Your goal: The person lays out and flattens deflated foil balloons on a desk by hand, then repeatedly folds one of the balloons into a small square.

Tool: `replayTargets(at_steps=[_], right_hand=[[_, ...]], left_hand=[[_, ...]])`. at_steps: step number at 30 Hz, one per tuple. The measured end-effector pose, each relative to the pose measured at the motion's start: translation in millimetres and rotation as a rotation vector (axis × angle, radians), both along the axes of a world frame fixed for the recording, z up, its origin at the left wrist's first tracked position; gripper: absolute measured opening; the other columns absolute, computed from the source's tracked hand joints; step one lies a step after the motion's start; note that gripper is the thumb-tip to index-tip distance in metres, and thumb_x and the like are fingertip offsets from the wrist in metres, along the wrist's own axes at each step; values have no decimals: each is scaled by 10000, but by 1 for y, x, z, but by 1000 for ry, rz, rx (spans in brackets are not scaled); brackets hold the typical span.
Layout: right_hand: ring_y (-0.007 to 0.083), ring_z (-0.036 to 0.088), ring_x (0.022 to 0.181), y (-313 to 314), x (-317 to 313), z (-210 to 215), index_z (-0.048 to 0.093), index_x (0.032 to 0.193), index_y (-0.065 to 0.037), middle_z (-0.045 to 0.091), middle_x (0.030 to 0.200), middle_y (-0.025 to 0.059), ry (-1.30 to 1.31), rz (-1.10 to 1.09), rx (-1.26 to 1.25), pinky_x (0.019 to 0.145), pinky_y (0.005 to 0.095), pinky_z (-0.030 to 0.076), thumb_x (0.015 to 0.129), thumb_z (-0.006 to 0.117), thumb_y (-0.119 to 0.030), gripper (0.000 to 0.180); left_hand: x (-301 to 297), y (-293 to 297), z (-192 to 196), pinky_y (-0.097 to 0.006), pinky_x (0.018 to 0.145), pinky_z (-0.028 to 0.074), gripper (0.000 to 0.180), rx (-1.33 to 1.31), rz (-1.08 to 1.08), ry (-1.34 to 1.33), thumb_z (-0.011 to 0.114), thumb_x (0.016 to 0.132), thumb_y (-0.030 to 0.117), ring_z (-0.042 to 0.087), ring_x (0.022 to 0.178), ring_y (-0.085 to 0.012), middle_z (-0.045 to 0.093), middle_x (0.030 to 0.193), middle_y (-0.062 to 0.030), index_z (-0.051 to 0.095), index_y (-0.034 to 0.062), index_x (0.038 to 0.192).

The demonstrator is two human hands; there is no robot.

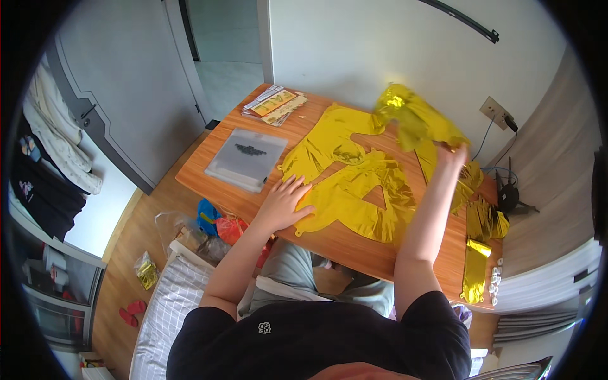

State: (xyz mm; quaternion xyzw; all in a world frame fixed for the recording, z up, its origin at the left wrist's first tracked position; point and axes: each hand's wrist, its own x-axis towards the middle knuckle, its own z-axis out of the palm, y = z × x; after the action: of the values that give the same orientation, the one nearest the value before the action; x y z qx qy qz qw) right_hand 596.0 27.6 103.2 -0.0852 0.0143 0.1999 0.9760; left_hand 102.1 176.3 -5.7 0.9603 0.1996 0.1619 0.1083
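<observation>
Flat, uninflated gold foil balloons cover the middle of the wooden table (342, 237). The nearer foil balloon (345, 190) has a triangular opening; another balloon (323, 136) lies beyond it, and the two overlap. My left hand (285, 202) rests at the near left edge of the gold foil, fingers spread, its fingertips reaching toward the foil. Over the far right of the table, my right hand (455, 155) grips a crumpled gold foil balloon (421, 120), lifted and slightly blurred. Its fingers are partly hidden by the foil.
Left on the table are a frosted plastic pouch (244, 158) and a stack of printed packets (275, 104). Folded gold foil strips (475, 269) and small white rolls (496, 285) line the right edge. A black device (508, 196) with cables stands near the wall socket (497, 114).
</observation>
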Motion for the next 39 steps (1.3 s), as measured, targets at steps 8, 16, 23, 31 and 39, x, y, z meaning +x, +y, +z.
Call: replayTargets(at_steps=[8, 16, 23, 31, 39], right_hand=[[348, 596, 1253, -137, 4, 51, 538, 1367, 24, 595, 1360, 195, 109, -610, 81, 1072, 516, 531, 1011, 613, -210, 433], [287, 628, 1141, -139, -110, 126, 592, 1251, 30, 633, 1250, 154, -206, -849, 59, 1020, 439, 533, 1022, 598, -153, 293], [184, 686, 1022, -255, -255, 117, 702, 1094, -151, 720, 1074, 50, -706, -2029, 142, 817, 411, 577, 951, 505, -527, 447], [165, 705, 956, -215, -300, 191, 700, 1015, -191, 749, 1009, -38, -914, -1982, 427, 907, 328, 541, 892, 728, -384, 230], [343, 575, 1333, -147, -208, 13, 547, 869, -52, 728, 1200, 149, -1639, 385, -857, 1142, 470, 417, 942, 665, 0, 148]], left_hand=[[0, -8, 13, -515, 1197, 290, 666, 4, 54, 69, 598, 982, 529, 369, 1493, -333, 438, 1605, -107, 486, 175, 1535], [6, -6, 10, -527, 1196, 277, 802, 1, 96, 76, 586, 957, 618, 336, 1506, -336, 375, 1643, -152, 408, 155, 1587], [7, -15, 14, -551, 1226, 210, 774, 72, 100, 51, 651, 928, 573, 314, 1512, -360, 343, 1661, -137, 445, 189, 1568], [-10, -12, 20, -559, 1222, 191, 625, 30, -109, 45, 746, 857, 506, 263, 1542, -349, 342, 1669, -117, 643, 252, 1419], [-15, -14, 13, -592, 1214, 215, 708, -24, -253, -16, 768, 818, 572, 275, 1536, -355, 355, 1654, -148, 655, 190, 1403]])
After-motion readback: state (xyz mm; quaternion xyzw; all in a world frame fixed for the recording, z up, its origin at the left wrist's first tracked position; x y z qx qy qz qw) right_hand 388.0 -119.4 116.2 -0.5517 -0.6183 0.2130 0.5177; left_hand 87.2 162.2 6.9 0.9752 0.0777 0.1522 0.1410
